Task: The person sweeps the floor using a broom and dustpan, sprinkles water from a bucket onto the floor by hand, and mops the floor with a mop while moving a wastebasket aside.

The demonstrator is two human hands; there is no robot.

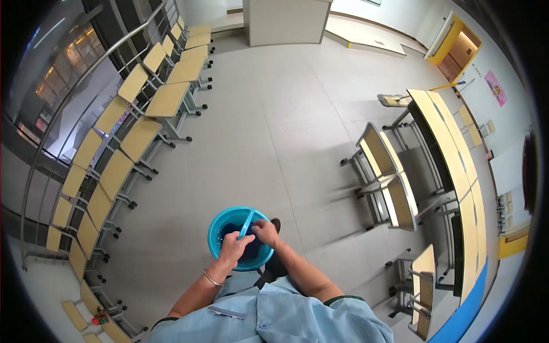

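Note:
A round turquoise bucket [214, 251] is in front of my body, low in the head view. Its light blue handle [248, 220] crosses over the opening. Dark blue contents show inside, but I cannot tell whether they are cloth or water. My left hand [233, 247], with a bracelet at the wrist, is closed around the near part of the handle. Just right of the handle, my right hand [265, 233] is over the bucket's rim with its fingers curled together. What those fingers pinch, if anything, is hidden.
Rows of desks with chairs [137, 139] line the railing [86, 71] on the left. More desks [452, 143] stand at the right, with chairs [386, 151] jutting into the grey floor [286, 114]. A large podium [286, 23] and a low platform [366, 35] are ahead.

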